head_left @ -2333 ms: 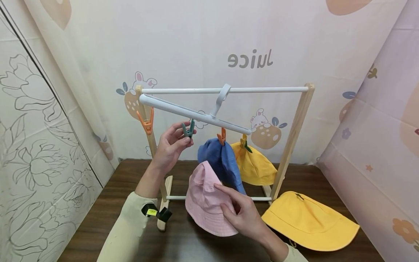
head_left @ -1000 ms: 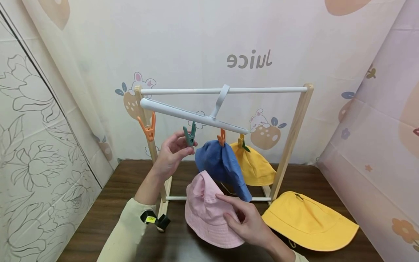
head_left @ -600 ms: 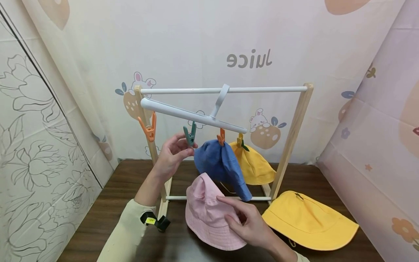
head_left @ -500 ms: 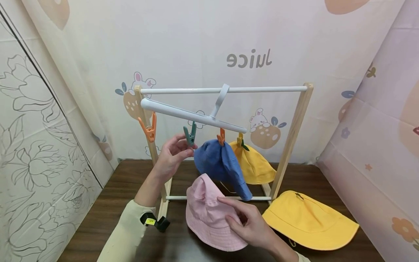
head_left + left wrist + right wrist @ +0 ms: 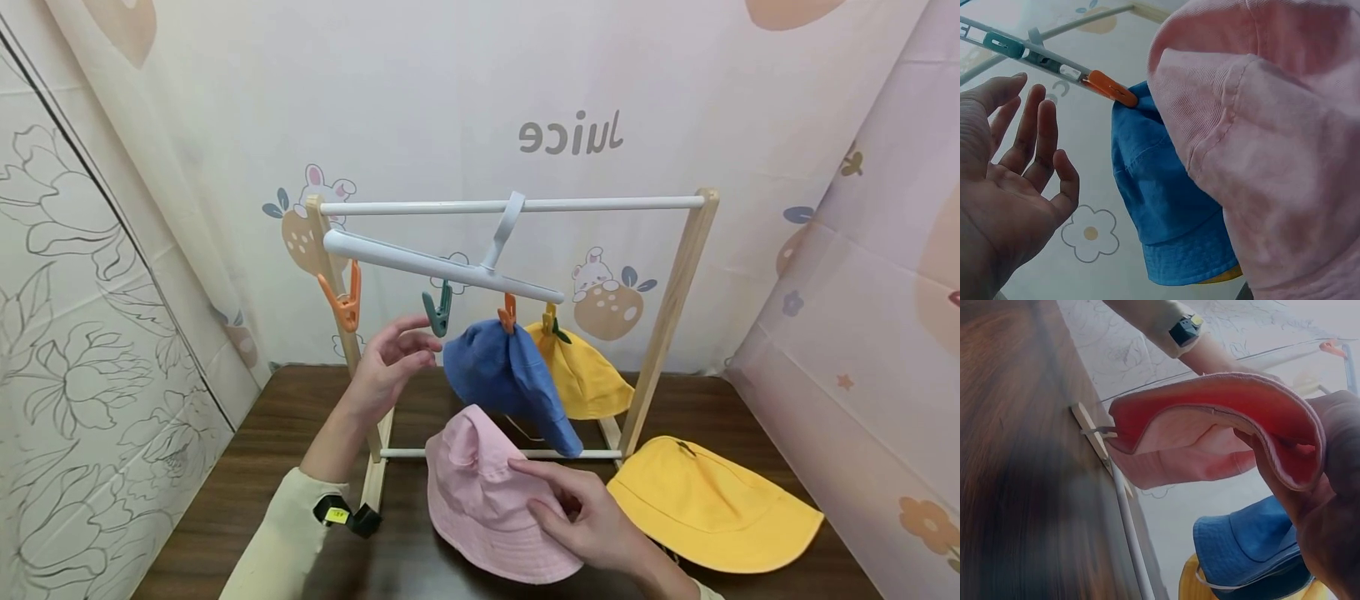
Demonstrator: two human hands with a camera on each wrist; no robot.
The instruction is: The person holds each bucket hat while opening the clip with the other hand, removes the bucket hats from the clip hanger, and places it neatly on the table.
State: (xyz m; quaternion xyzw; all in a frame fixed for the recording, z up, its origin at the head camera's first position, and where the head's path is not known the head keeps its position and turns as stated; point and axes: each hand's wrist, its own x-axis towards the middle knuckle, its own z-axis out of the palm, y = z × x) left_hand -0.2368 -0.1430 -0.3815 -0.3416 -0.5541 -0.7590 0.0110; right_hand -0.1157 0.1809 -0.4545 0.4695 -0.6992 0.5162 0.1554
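My right hand [image 5: 592, 517] pinches a pink bucket hat [image 5: 487, 500] by its side, low in front of the rack. In the right wrist view the brim of that pink hat [image 5: 1210, 394] faces the camera. My left hand [image 5: 390, 367] is apart from everything, fingers loosely bent, just below a green clothespin [image 5: 440, 310] on the white hanger [image 5: 420, 260]. The left wrist view shows this left hand [image 5: 1022, 181] holding nothing. An orange clothespin [image 5: 507, 314] clips a blue hat [image 5: 506, 375] to the hanger, and a yellow clothespin [image 5: 550, 318] holds a yellow hat [image 5: 581, 375] behind it.
The hanger tilts down to the right from the rack's white top bar [image 5: 420, 207]. Another orange clothespin [image 5: 345, 300] hangs at its left end. A second yellow hat [image 5: 712, 508] lies on the dark wooden table [image 5: 217, 517] at right. Wooden posts [image 5: 667, 325] stand at the sides.
My left hand has let go of the green clothespin and drawn down and left; the clothespin stays on the hanger. My right hand has lowered the pink hat slightly and moved it right.
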